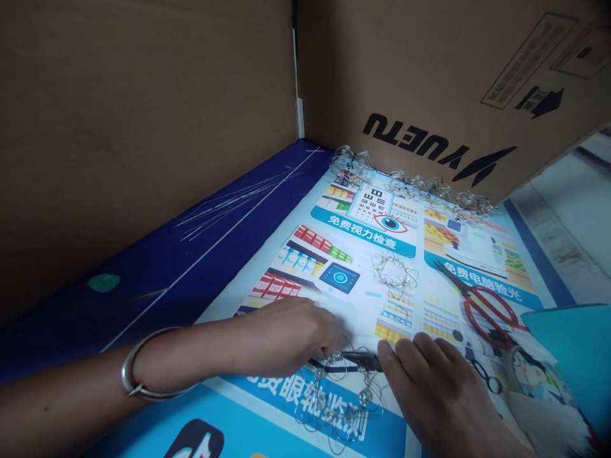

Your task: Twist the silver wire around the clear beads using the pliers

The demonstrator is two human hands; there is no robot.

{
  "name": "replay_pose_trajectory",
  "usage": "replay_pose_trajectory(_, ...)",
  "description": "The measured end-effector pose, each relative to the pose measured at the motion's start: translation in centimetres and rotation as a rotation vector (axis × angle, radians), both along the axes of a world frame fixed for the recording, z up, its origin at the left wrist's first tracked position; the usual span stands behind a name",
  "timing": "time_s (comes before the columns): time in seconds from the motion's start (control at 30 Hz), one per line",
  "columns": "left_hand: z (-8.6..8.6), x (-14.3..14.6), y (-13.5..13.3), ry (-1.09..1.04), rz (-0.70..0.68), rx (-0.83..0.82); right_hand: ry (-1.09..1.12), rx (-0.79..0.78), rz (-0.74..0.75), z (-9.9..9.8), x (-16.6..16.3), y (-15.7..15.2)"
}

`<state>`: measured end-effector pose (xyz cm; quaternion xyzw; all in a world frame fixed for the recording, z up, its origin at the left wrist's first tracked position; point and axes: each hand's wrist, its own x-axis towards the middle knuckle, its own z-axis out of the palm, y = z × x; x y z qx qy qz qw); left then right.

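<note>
At the lower middle of the head view lies a looped piece of thin silver wire with clear beads (363,399). My left hand (291,334), with a silver bangle (128,375) on its wrist, pinches the wire piece at its upper left. In my closed right hand (429,381) is a pair of pliers (365,360); the dark jaws point left and meet the wire beside my left fingertips. The handles are hidden under my palm. Farther off, a similar wire ring (395,270) rests on the printed sheet (353,305).
Red-handled scissors (491,315) lie to the right, near a light-blue object (573,350). Several beaded wire pieces (415,184) line the foot of a cardboard panel (429,83). Loose straight wires (233,203) lie on the dark-blue strip, beside a green patch (104,282). Another cardboard panel (143,95) stands left.
</note>
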<state>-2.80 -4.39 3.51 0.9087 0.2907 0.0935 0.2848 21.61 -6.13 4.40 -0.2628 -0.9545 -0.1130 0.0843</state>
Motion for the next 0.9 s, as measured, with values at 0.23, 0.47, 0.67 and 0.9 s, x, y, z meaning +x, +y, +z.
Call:
replay_pose_trajectory(0.23,-0.26,-0.07,-0.26,0.076,0.072,0.031,-0.002,-0.002,-0.035,-0.28,0.21,-0.06)
replay_pose_trajectory(0.47,-0.2,-0.13,-0.14,0.076,0.117,-0.078,-0.032,-0.018,-0.042,-0.3,0.38,0.16)
replay_pose_trajectory(0.67,0.42,0.15,-0.33,0.13,0.17,-0.109,-0.028,-0.035,-0.049,-0.25,0.61,0.46)
replay_pose_trajectory(0.9,0.26,0.21,-0.54,0.101,0.234,-0.179,-0.052,-0.047,-0.099,-0.53,0.73,0.64)
